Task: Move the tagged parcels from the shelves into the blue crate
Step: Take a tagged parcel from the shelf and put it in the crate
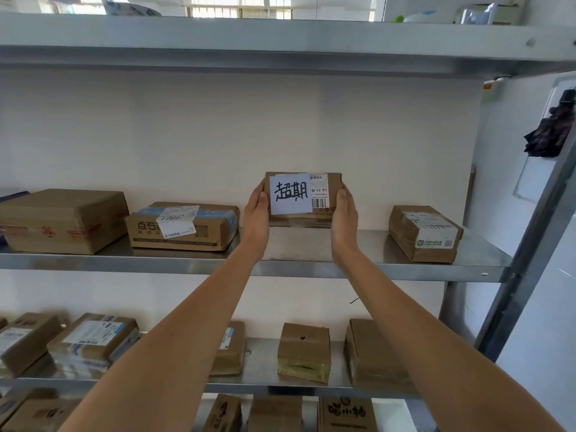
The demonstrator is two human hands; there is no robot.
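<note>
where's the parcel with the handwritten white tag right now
The tagged parcel is mid-frame at the middle shelf, gripped between the left hand and right hand, right of the blue-taped box.

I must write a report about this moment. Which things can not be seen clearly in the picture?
- Blue crate: nowhere in the head view.
- Fingers of left hand and right hand: hidden behind the tagged parcel.
- Small print on its shipping label: too small.
- Bottom-shelf boxes: cut by the lower edge.
</note>
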